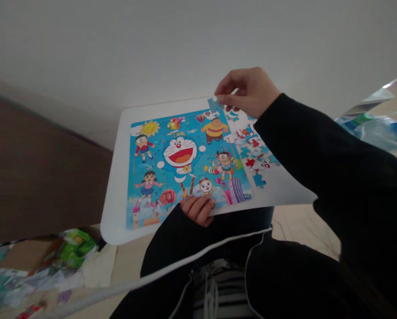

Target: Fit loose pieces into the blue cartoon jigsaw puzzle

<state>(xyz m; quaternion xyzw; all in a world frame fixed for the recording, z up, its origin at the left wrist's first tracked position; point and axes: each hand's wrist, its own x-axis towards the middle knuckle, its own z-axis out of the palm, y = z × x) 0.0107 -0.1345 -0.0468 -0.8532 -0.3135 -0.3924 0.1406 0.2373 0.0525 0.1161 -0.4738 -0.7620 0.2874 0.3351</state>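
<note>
Between the thumb and fingers of my right hand (248, 91) is a blue jigsaw piece (213, 105), raised at the upper right corner of the picture. Below it, a mostly assembled cartoon jigsaw puzzle (181, 153) with a big blue-and-white cat figure lies on a white board (116, 186). My left hand (198, 209) rests at the near edge of the puzzle, its fingers curled close together. Its thumb and palm are hidden, so whatever it may hold does not show. Loose jigsaw pieces (260, 179) are scattered on the board's right side, partly covered by my right sleeve.
A pale wall (171, 48) rises behind the board, with a dark brown panel (41, 173) at left. A cardboard box (25, 257) and a green packet (76, 248) lie at lower left. A white cable (185, 261) crosses before my lap. Clear plastic (378, 128) shows at right.
</note>
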